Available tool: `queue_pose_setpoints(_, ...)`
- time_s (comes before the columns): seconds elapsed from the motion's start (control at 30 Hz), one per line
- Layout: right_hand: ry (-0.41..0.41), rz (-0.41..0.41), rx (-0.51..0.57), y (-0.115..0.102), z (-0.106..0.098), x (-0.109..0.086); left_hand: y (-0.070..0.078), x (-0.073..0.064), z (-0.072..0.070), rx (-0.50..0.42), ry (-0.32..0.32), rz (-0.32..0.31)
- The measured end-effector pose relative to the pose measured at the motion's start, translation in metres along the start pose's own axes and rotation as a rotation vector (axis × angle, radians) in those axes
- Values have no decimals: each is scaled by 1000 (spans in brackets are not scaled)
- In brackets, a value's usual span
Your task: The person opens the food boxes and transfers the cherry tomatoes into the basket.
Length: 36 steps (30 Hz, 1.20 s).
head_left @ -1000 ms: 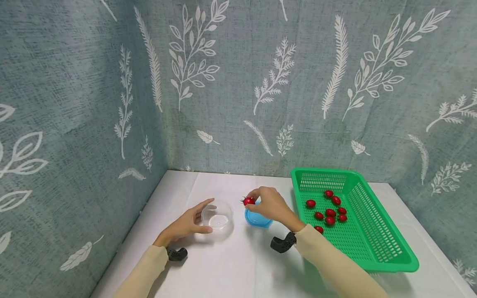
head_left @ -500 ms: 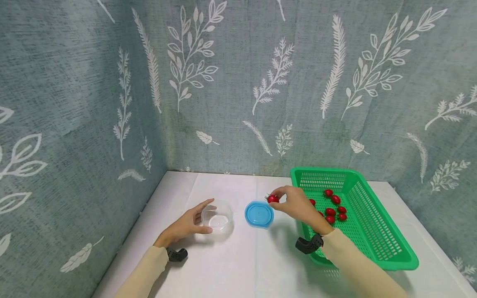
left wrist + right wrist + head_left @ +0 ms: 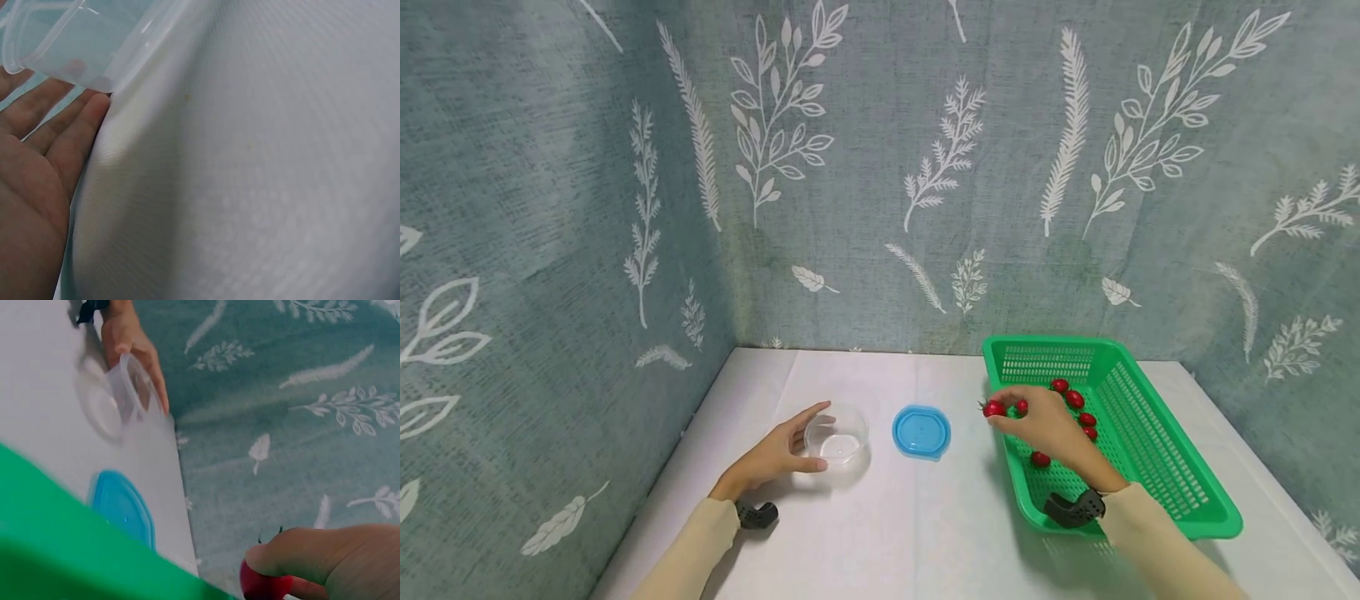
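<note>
My left hand point(image 3: 778, 450) holds a clear plastic container point(image 3: 837, 437) from its left side, thumb in front and fingers behind. In the left wrist view, its fingers point(image 3: 78, 134) lie against the wall of the container. My right hand point(image 3: 1051, 425) pinches a red cherry tomato point(image 3: 993, 409) with a green stem between thumb and fingertips, over the left rim of the green basket point(image 3: 1157, 417). In the right wrist view the thumb partly covers the tomato point(image 3: 262, 584). Several more cherry tomatoes point(image 3: 1075, 400) lie in the basket, some hidden by the hand.
A blue lid point(image 3: 921, 432) lies on the white tabletop point(image 3: 865, 533) between the container and the basket. Patterned grey-green cloth point(image 3: 865, 167) walls off the back and left of the table.
My right hand has moved right with the cherry tomato, from above the blue lid to the basket's left rim. My left hand has stayed at the container.
</note>
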State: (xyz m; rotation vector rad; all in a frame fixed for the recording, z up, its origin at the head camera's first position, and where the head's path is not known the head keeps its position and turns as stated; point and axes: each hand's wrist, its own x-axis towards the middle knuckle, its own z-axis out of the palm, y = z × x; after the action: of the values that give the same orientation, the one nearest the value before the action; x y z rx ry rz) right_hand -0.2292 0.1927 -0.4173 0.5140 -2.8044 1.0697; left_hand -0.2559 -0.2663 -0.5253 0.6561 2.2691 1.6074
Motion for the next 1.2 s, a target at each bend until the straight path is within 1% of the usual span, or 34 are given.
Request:
queue_pose_setpoints(0.13,35,-3,-18,4,-8,-5,-1,-1,1,-11,10,-3)
queue_pose_setpoints(0.2,37,-6,-18,8,-12,-8,-2,-1,1,-13,11,1)
queue_pose_setpoints(0.33,56,-8,-26,18,-17,-15,-3,-2,0,-23,8,12)
queue_pose_setpoints(0.43,61,12,-34,27,-21,-20,-4,-2,0,-20,8,17)
queue_pose_setpoints(0.63,41,78,-57,41,-25,-34,-4,-2,0,-15,5,11)
queue_pose_setpoints(0.77,20,80,-60,48,-28,-41,-6,-2,0,-12,2,6)
queue_pose_setpoints(1.0,-44,83,-126,58,-38,-50,-6,0,1,-3,7,8)
queue_pose_setpoints(1.2,-97,144,-153,66,-45,-53,-5,1,0,3,2,19)
